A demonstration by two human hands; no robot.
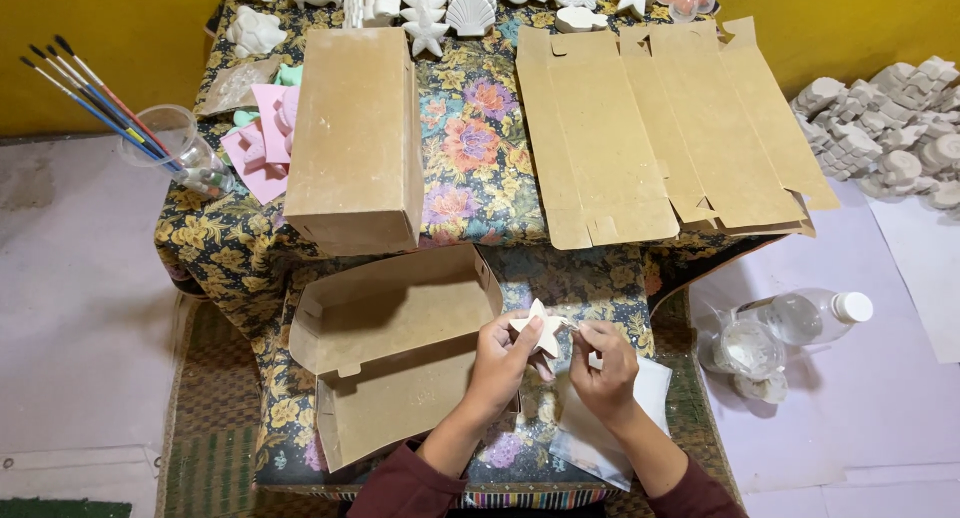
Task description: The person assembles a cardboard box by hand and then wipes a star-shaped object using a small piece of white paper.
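Observation:
My left hand (503, 360) holds a white star-shaped plaster piece (540, 328) just right of an open brown cardboard box (395, 353) lying on its side. My right hand (603, 363) pinches something thin at the star's right edge; I cannot tell what it is. Under my right hand lies a clear plastic bag (610, 428) on the flowered cloth.
A closed cardboard box (355, 128) and flat unfolded box blanks (660, 128) lie on the flowered table. White plaster figures (450, 3) line the far edge, and more are piled (890, 128) on the floor at right. Brushes in a cup (165, 138) stand left. A plastic bottle (810, 316) lies right.

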